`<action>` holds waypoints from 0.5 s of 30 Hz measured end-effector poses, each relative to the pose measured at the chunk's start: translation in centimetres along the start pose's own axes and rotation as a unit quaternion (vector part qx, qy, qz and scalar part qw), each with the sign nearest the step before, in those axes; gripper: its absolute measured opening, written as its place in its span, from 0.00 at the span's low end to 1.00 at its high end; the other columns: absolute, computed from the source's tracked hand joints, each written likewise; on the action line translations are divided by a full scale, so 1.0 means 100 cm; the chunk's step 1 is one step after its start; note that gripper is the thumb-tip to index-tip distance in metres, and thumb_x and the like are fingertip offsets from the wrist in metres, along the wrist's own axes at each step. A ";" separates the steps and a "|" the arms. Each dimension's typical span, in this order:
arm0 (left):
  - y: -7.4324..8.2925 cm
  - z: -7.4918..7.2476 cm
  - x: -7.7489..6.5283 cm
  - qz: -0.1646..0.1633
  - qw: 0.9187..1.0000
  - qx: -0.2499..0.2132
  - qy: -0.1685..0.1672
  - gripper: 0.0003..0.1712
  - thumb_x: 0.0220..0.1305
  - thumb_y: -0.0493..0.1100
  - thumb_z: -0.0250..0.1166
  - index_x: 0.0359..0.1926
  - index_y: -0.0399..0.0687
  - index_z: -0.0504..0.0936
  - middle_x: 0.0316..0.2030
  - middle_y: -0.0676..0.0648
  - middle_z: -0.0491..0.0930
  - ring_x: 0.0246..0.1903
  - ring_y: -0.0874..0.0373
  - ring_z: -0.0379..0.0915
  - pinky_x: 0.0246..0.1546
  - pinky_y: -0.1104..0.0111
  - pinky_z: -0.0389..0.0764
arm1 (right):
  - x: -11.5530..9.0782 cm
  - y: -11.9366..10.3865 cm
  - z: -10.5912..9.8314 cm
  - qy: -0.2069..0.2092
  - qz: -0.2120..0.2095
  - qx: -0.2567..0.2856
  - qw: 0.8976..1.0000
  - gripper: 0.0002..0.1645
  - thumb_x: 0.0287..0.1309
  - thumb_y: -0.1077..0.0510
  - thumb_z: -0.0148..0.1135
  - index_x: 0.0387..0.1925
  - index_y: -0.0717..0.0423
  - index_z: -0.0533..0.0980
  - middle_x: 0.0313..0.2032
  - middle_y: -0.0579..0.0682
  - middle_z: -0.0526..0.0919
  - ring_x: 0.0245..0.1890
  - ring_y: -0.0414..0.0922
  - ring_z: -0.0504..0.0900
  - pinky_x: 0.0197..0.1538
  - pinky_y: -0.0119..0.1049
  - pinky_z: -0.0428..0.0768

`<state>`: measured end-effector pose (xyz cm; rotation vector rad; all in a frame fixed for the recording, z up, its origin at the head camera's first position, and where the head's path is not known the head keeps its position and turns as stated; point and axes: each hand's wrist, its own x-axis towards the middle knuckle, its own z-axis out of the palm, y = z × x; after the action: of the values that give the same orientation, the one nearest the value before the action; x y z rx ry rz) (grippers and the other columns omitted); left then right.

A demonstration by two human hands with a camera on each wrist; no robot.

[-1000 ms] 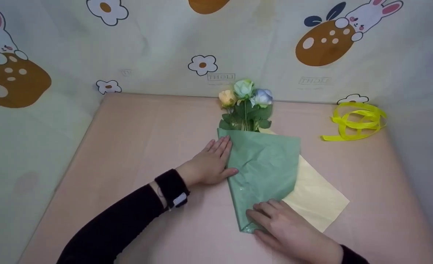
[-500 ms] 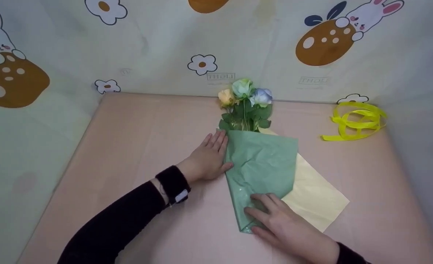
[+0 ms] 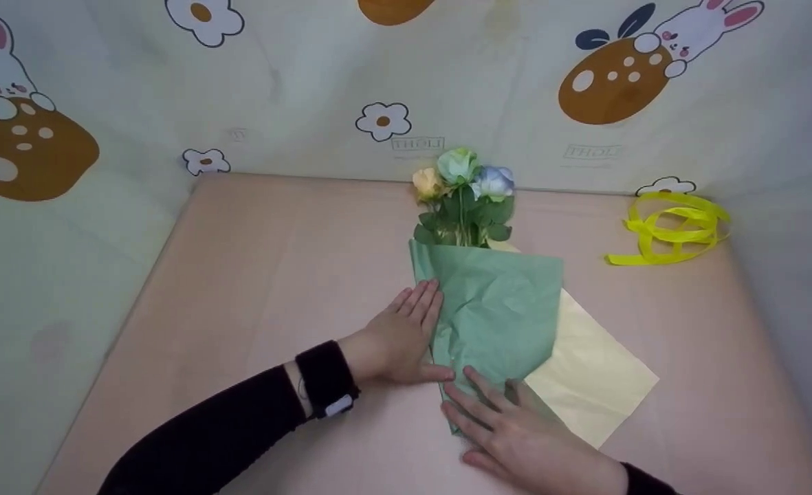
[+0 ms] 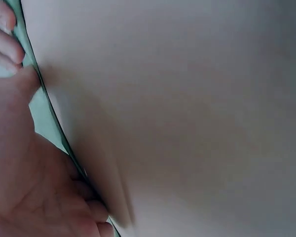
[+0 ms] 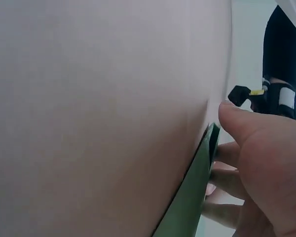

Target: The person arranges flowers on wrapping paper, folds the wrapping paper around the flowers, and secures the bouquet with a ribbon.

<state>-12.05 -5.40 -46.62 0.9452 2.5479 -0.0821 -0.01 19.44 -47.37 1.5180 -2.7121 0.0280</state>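
Green wrapping paper (image 3: 509, 309): laid on the desk (image 3: 295, 240), right of centre, mouth toward the far edge, narrow end toward the near edge. Apparent function: sleeve for flower stems (image 3: 462, 221).

Contents: stems and lower foliage running into the mouth; depth of insertion hidden by the paper. Outside the mouth: leaves (image 3: 500, 232) and 3 blooms, namely orange bloom (image 3: 427, 184), pale green bloom (image 3: 458, 165) and blue bloom (image 3: 494, 183), grouped at the far edge. Likely reason for this layout: stems enclosed, blooms left showing.

Left grip (image 3: 406, 344): fingers straight and close together, laid on the paper's left side; thumb spread away, touching the paper lower down; nothing pinched. Probable purpose: pressing the folded side flat against springing up.

Right grip (image 3: 509, 426): fingers spread over the narrow end; in the right wrist view, thumb apart from the paper; nothing pinched. Probable purpose: steadying the tapered end.

Cream paper (image 3: 601, 364): partly beneath the green paper, 1 corner projecting toward the desk's right edge, small strip showing beside the mouth. Extent underneath: not visible.

Yellow ribbon (image 3: 674, 235): loosely coiled at the far right corner, well apart from both papers, presumably set aside from the handling.
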 end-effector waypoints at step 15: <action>-0.009 -0.001 0.004 -0.001 1.000 -0.008 0.006 0.75 0.68 0.89 0.46 0.87 0.35 0.33 0.87 0.34 0.29 0.87 0.43 0.24 0.85 0.53 0.39 | -0.003 -0.004 0.014 0.036 -0.112 -0.060 0.991 0.34 0.87 0.42 0.49 0.76 0.63 0.73 0.76 0.57 0.75 0.77 0.46 0.73 0.72 0.43 0.77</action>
<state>-12.96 -5.86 -46.81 0.9401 2.5557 -0.0563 0.49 19.41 -48.74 1.7375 -2.4265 -0.0837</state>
